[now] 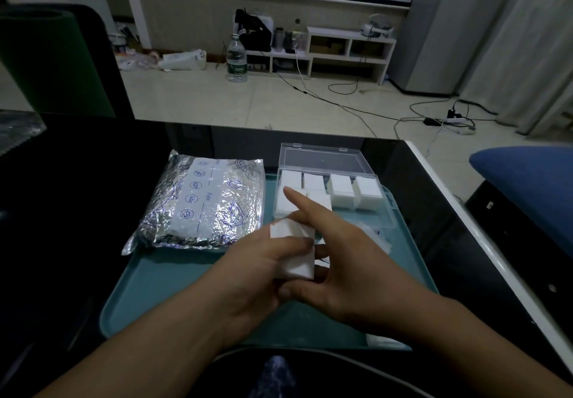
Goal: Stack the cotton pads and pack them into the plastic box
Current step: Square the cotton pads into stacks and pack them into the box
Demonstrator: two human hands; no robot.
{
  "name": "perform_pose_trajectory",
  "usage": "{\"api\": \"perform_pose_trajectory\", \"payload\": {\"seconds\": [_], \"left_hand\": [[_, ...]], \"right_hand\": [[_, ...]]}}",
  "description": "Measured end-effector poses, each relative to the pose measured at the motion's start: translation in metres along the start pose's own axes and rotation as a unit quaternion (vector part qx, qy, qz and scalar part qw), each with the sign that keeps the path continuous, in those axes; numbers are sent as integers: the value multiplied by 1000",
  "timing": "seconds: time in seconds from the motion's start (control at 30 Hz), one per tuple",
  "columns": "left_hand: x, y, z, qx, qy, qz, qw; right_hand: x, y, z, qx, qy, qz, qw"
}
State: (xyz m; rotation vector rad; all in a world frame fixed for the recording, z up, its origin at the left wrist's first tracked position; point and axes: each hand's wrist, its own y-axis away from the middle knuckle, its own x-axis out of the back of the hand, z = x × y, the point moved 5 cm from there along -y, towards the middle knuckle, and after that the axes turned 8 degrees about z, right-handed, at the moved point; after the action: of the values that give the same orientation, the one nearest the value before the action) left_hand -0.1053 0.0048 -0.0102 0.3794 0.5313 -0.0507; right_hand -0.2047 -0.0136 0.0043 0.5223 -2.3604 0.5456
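Observation:
A stack of white square cotton pads point(294, 252) is held above the teal tray point(173, 286), between both hands. My left hand point(257, 276) grips the stack from the left, thumb across its top. My right hand point(344, 267) holds it from the right, fingers curled under and behind it, index finger stretched out toward the box. The clear plastic box point(384, 211) lies at the tray's far right with its lid point(322, 159) open backward. Several stacks of white pads point(341, 193) stand inside it.
A silver foil bag point(204, 202) with blue print lies on the tray's far left. Crumpled clear plastic wrap point(375, 236) sits right of my hands. The tray rests on a black glossy table point(77, 211) whose white edge runs along the right.

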Motion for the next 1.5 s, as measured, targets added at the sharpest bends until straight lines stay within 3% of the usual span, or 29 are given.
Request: {"api": "perform_pose_trajectory", "payload": {"seconds": [0.4, 0.6, 0.73, 0.83, 0.9, 1.0, 1.13, 1.23, 1.5], "left_hand": [[1, -1, 1, -10, 4, -5, 1000], [4, -1, 3, -9, -18, 18, 1000], [28, -9, 25, -37, 12, 134, 990], [38, -10, 36, -42, 38, 145, 988], [40, -10, 38, -38, 33, 153, 987], [39, -10, 34, -31, 36, 162, 986], [34, -9, 28, -25, 29, 140, 989], [34, -8, 27, -29, 15, 143, 989], [33, -9, 25, -17, 25, 144, 989]], "right_hand": [[-4, 3, -8, 80, -1, 26, 996], [-5, 5, -14, 112, 53, 27, 992], [28, -1, 1, 25, 47, 105, 993], [49, -2, 26, -25, 128, 170, 977], [42, -4, 33, -20, 189, 132, 973], [15, -4, 34, 24, 260, 14, 965], [-14, -3, 42, 38, 359, -110, 926], [-20, -5, 43, 46, 380, -104, 918], [-20, -8, 42, -26, 321, -93, 942]]}}
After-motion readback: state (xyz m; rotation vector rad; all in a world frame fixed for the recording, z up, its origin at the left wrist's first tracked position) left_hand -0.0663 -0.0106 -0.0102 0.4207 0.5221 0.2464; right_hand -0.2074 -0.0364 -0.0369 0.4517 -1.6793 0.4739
